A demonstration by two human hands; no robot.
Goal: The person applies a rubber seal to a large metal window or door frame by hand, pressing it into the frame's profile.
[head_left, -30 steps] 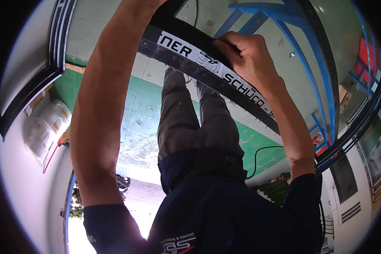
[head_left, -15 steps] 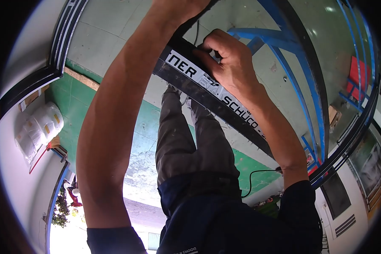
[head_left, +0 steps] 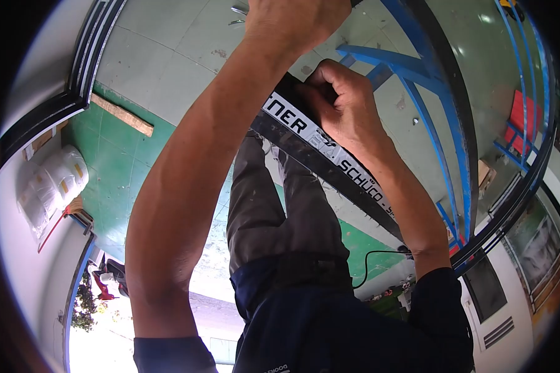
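My right hand grasps the one black profile; my left hand is clenched, its hold hidden.

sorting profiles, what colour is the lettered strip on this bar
The strip is white with black letters, on a black bar; head view.

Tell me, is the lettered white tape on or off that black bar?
On: the white tape lies flat along the black bar.

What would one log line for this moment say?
left hand: fisted at top edge, hold unclear | right hand: gripping long black profile with white lettered strip | blue steel frame behind
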